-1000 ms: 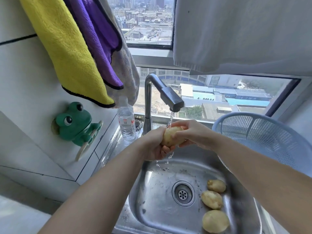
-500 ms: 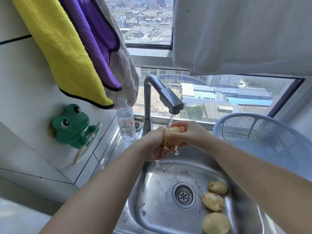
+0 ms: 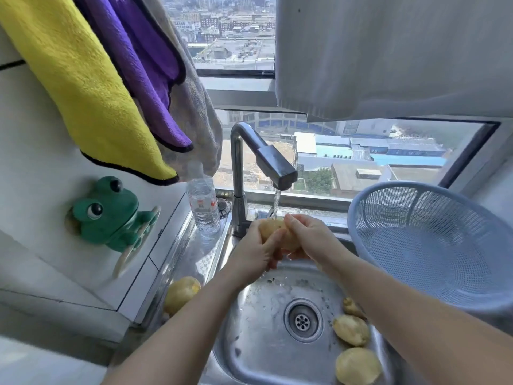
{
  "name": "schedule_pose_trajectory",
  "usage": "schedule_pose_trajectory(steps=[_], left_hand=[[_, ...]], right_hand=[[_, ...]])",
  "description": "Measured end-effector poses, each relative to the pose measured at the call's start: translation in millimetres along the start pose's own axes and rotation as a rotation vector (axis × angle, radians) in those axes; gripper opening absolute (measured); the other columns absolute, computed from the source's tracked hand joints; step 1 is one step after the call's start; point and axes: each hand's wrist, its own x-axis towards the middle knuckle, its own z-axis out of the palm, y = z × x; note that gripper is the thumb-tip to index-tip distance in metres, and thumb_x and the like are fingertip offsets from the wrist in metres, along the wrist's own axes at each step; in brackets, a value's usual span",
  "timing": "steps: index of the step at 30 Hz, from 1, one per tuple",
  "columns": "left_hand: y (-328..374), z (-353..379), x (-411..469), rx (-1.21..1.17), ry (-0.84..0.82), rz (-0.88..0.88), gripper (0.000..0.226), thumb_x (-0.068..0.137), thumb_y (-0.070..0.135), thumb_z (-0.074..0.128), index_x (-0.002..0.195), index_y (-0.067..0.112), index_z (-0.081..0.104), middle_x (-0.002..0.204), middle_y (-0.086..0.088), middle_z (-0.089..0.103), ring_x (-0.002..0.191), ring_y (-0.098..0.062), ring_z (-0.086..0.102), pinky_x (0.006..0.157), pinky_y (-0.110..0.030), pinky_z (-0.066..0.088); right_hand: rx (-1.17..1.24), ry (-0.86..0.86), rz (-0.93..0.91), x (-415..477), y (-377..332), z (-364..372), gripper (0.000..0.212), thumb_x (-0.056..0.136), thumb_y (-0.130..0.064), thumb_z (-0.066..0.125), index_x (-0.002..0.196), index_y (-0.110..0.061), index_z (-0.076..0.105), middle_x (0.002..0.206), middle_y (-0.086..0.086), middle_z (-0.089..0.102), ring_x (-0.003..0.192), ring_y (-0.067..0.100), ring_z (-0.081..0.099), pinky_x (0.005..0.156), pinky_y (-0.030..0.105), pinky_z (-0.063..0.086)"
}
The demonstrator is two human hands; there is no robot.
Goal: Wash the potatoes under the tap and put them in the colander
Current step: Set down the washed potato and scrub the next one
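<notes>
Both hands hold one potato [image 3: 273,229] under the running stream from the steel tap [image 3: 274,165]. My left hand [image 3: 252,254] cups it from the left and below; my right hand [image 3: 311,237] wraps it from the right. Three more potatoes lie at the right of the steel sink [image 3: 249,343]: a small one [image 3: 350,306], a middle one [image 3: 351,330] and a big one [image 3: 358,365]. Another potato [image 3: 181,293] rests on the drainboard left of my left forearm. A pale blue plastic colander [image 3: 433,245] stands to the right of the sink, with nothing in it.
A clear water bottle [image 3: 202,207] stands left of the tap base. A green frog holder [image 3: 109,212] is stuck on the tiled wall at left. Yellow, purple and grey cloths [image 3: 91,87] hang above it. A white towel [image 3: 388,56] hangs over the window.
The view has tilted so the potato on the drainboard now shows. My hands have turned the potato under the stream and stay in much the same place.
</notes>
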Motion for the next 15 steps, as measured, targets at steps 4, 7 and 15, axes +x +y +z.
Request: schedule_pose_trajectory(steps=[4,7,15], left_hand=[[-1,3,-11,0.216,0.092,0.052,0.043,0.085,0.05,0.061,0.117,0.025,0.048,0.091,0.011,0.061,0.077,-0.002,0.058,0.063,-0.013,0.04],[5,11,-13,0.249,0.224,0.129,0.035,0.092,0.046,0.052,0.119,0.023,0.051,0.107,0.003,0.054,0.087,0.003,0.052,0.063,-0.006,0.039],[13,33,0,-0.562,0.432,-0.21,0.03,0.099,0.017,0.038,0.086,0.008,0.063,0.079,-0.005,0.067,0.074,-0.018,0.063,0.066,-0.029,0.052]], right_hand=[[0.072,-0.012,0.099,-9,6,4,0.03,0.1,-0.038,0.041,0.108,-0.012,0.054,0.091,0.01,0.06,0.068,0.019,0.058,0.056,0.026,0.051],[0.216,-0.048,0.221,-18,10,14,0.036,0.101,-0.041,0.036,0.112,-0.011,0.053,0.08,0.008,0.053,0.059,0.015,0.049,0.05,0.024,0.045],[0.354,-0.03,0.255,-25,20,22,0.031,0.102,-0.039,0.035,0.108,-0.013,0.051,0.073,0.008,0.049,0.049,0.013,0.044,0.045,0.023,0.038]])
